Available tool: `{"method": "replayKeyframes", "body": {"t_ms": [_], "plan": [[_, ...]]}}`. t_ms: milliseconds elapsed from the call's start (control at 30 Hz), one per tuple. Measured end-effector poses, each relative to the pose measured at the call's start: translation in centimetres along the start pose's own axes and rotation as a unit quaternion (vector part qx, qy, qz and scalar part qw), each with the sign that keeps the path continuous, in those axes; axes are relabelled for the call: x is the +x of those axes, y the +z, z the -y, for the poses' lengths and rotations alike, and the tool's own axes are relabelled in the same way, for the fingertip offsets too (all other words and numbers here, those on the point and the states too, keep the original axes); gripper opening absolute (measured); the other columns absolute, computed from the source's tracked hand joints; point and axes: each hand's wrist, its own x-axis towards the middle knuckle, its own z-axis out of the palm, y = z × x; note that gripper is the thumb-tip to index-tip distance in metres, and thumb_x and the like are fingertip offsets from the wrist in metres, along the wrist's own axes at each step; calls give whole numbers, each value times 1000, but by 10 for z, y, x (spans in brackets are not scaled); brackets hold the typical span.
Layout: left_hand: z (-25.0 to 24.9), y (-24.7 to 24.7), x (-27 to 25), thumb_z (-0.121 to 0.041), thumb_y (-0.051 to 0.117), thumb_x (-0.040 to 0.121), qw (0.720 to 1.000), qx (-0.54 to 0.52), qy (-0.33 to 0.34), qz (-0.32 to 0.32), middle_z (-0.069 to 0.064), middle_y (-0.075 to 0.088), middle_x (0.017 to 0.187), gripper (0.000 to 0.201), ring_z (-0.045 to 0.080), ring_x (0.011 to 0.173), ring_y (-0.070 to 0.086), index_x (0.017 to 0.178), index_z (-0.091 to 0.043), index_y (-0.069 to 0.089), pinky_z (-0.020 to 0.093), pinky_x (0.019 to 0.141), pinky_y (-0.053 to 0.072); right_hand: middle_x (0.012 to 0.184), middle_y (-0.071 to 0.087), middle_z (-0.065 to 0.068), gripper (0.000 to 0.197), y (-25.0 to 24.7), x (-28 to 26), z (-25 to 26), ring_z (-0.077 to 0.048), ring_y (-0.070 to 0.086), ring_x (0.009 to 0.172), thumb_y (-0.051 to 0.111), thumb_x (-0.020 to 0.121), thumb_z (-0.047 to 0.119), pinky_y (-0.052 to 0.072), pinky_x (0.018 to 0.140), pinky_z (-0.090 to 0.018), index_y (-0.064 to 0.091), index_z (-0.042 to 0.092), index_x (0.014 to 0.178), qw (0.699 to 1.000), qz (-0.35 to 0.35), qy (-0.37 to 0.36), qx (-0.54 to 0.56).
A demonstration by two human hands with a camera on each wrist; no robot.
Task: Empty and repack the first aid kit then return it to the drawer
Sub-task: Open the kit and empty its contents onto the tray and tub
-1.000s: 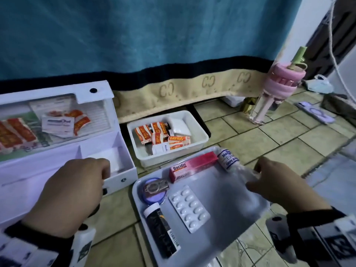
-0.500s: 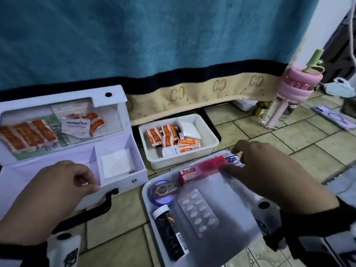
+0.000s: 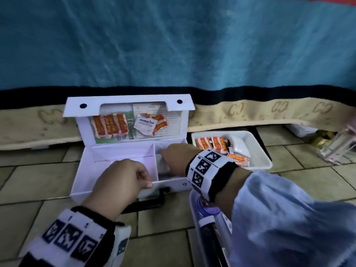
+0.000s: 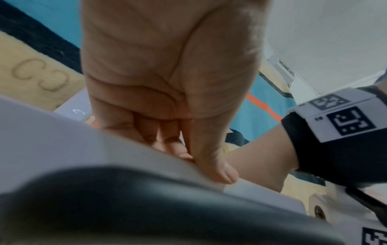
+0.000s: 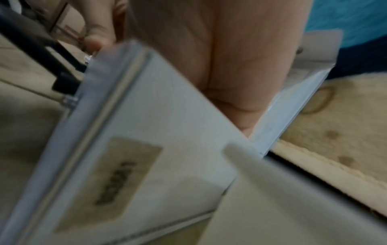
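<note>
The white first aid kit point(image 3: 115, 160) lies open on the tiled floor, its lid upright with plasters point(image 3: 109, 126) and a pad sachet in the lid pocket. My left hand point(image 3: 148, 182) pinches the kit's front wall beside the divider, thumb outside and fingers inside; the left wrist view shows that left hand point(image 4: 209, 165) on the wall. My right hand point(image 3: 165, 151) reaches down into the right compartment. Its fingertips are hidden there. In the right wrist view only the palm point(image 5: 240, 66) shows behind the blurred kit wall point(image 5: 167, 132).
A white tub point(image 3: 258, 151) of plasters stands right of the kit. A grey tray point(image 3: 192, 201) with a round tin and a dark tube lies under my right forearm. The kit's black handle point(image 3: 150, 201) points towards me. A blurred clear bottle point(image 3: 339, 147) is far right.
My right hand has left the tray and gone left into the kit's right compartment. The left hand now pinches the front wall. The head view has swung left.
</note>
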Motion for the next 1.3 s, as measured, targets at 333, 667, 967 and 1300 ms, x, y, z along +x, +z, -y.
{"method": "replayKeyframes", "body": {"t_ms": [333, 667, 967, 1300], "plan": [[1, 2, -4, -30, 78, 72, 999, 22, -14, -23, -11, 64, 68, 24, 8, 73, 59, 55, -32, 61, 25, 68, 47, 123, 56, -14, 30, -15, -3, -6, -30, 58, 109, 45, 91, 3, 46, 79, -34, 55, 5, 119, 1000, -10, 0, 16], [-11, -1, -12, -23, 75, 78, 996, 84, 25, -32, -8, 60, 73, 24, 10, 73, 56, 62, -29, 57, 32, 69, 49, 68, 53, -4, 11, -49, -121, -67, -21, 47, 65, 52, 83, 12, 31, 58, -29, 53, 12, 72, 947, -254, 59, 189], [-47, 17, -12, -21, 69, 82, 988, 107, 108, -25, -12, 59, 78, 20, 12, 76, 59, 70, -36, 61, 31, 69, 50, 60, 66, 8, 17, 15, -249, -109, -7, 60, 57, 69, 77, 31, 46, 58, -24, 55, 40, 76, 905, -223, 267, 246], [-47, 18, -9, -19, 70, 81, 986, 134, 88, -35, -25, 53, 64, 24, 10, 71, 54, 67, -38, 65, 24, 56, 38, 71, 54, 3, 8, 76, -213, -74, -20, 49, 65, 58, 76, 24, 21, 44, -15, 53, 24, 81, 915, -143, 343, 156]]}}
